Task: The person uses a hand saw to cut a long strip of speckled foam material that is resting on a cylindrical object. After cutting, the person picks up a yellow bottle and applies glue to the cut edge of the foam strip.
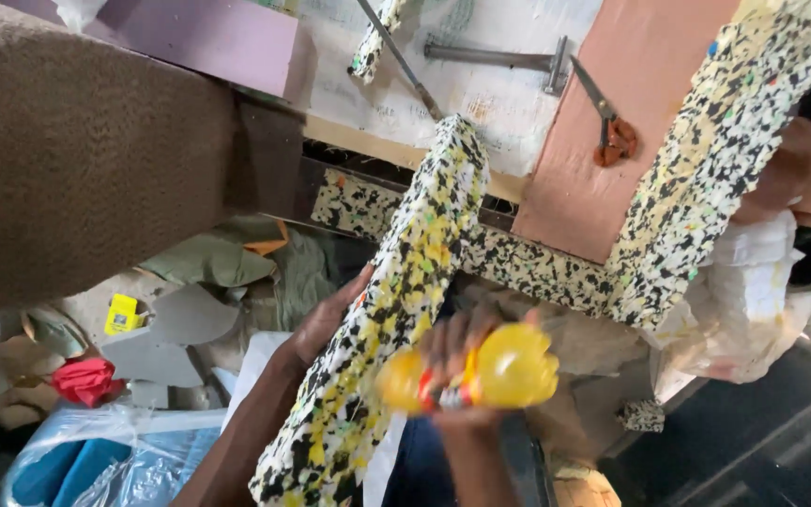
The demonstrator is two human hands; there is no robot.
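A long strip of speckled yellow, black and white foam (396,291) runs from the lower middle up toward the workbench. My left hand (326,319) grips it from behind, at mid length. My right hand (462,352) holds a yellow plastic bottle (485,376) with a red label, lying sideways against the strip's right side. The bottle is blurred. A second, wider speckled foam strip (715,150) leans across the upper right.
A workbench (509,94) at the top carries a metal hammer (518,58) and red-handled scissors (612,131). A brown upholstered piece (77,150) fills the upper left. Fabric scraps, a red cloth (86,380) and blue plastic (77,465) lie on the floor at left.
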